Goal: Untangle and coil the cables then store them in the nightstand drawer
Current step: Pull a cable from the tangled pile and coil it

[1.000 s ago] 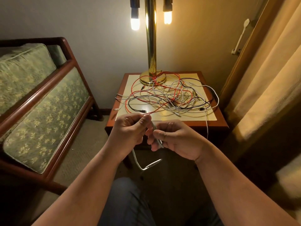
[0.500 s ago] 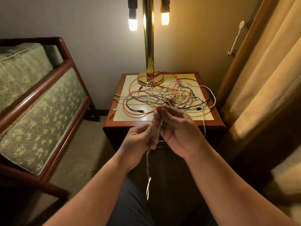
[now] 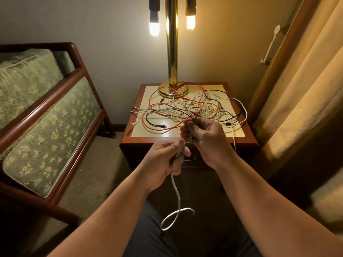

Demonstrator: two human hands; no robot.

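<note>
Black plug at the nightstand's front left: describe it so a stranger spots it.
Find the nightstand under the brass lamp. At the cable tangle's front left, a black cable ends in a small plug, cupped by the red cable's nearest curve.

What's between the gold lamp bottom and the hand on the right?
In the head view, a tangle of red, white and black cables lies on the nightstand between the lamp base and the right hand.

- Both forearms are bare and reach forward, drawing together towards the wrists.
- The left grip (image 3: 167, 160) sits lower, just short of the table's (image 3: 148, 140) front edge, its fingers curled round a white cable (image 3: 176, 191).
- The right grip (image 3: 206, 140) is raised higher over that edge, thumb and fingers pinching the same cable.
</note>
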